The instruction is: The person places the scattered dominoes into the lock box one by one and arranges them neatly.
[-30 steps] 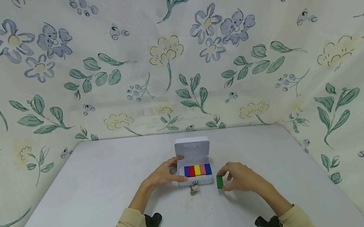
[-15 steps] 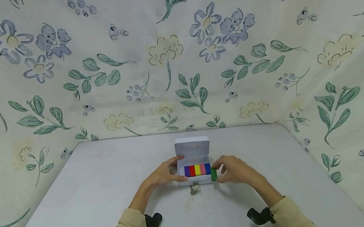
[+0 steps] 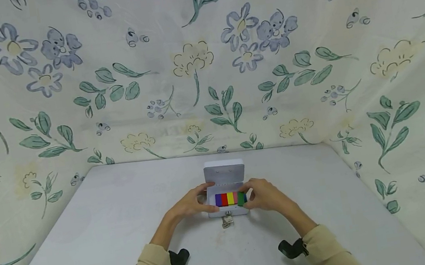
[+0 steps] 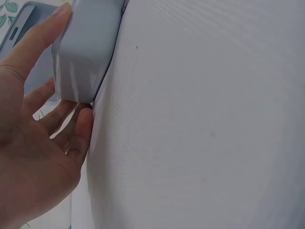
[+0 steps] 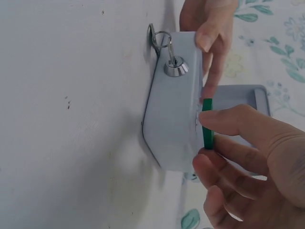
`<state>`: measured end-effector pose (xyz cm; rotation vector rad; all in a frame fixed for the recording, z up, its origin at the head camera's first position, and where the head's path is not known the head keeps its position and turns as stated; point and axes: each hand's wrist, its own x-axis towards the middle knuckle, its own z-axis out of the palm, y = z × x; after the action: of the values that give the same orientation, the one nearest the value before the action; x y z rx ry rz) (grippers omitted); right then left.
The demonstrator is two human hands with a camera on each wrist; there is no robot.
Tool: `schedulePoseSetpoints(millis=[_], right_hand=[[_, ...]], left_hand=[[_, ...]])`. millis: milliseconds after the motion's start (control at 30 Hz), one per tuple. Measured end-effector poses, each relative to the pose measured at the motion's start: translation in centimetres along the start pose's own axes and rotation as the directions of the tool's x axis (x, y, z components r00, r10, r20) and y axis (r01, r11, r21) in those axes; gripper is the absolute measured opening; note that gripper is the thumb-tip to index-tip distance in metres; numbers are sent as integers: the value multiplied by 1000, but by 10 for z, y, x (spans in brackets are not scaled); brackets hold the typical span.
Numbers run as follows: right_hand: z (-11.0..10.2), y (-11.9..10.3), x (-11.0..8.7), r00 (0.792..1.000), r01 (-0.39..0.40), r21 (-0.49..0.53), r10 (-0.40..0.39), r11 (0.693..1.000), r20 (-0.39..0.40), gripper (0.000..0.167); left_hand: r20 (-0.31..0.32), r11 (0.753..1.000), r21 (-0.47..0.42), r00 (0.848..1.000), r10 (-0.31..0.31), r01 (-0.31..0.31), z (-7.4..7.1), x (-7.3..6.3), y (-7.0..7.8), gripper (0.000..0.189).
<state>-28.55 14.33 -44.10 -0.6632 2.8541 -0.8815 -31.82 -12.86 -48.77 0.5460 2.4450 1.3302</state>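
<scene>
A small light-grey cash box point(image 3: 216, 214) stands on the table with its lid point(image 3: 225, 174) raised. Inside lies a row of coloured blocks point(image 3: 224, 199): purple, red, yellow, pink, and a blue one mostly hidden. My left hand point(image 3: 190, 203) holds the box's left side, thumb on the front rim and fingers round the side, as the left wrist view also shows at the box wall point(image 4: 83, 57). Between thumb and fingers my right hand point(image 3: 265, 195) pinches a green block point(image 5: 208, 131), upright over the right end of the row.
Keys on a ring point(image 5: 163, 40) hang from the lock point(image 5: 176, 67) at the box's front. The white table point(image 3: 132, 259) spreads around the box. A floral cloth point(image 3: 205, 83) rises behind the table and at both sides.
My right hand has carried the green block leftward and up, from the table right of the box to over the row's right end. The left hand and box have stayed put.
</scene>
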Motion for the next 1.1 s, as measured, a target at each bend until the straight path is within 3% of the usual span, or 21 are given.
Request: schedulePoseSetpoints(millis=[567, 1100], right_hand=[[16, -10, 24, 989, 142, 36, -143, 989, 38, 38], [36, -14, 44, 984, 174, 41, -175, 984, 43, 36]], left_hand=[[16, 1000, 10, 1000, 10, -10, -1, -3, -3, 87], [36, 999, -20, 998, 44, -43, -2, 0, -2, 88]])
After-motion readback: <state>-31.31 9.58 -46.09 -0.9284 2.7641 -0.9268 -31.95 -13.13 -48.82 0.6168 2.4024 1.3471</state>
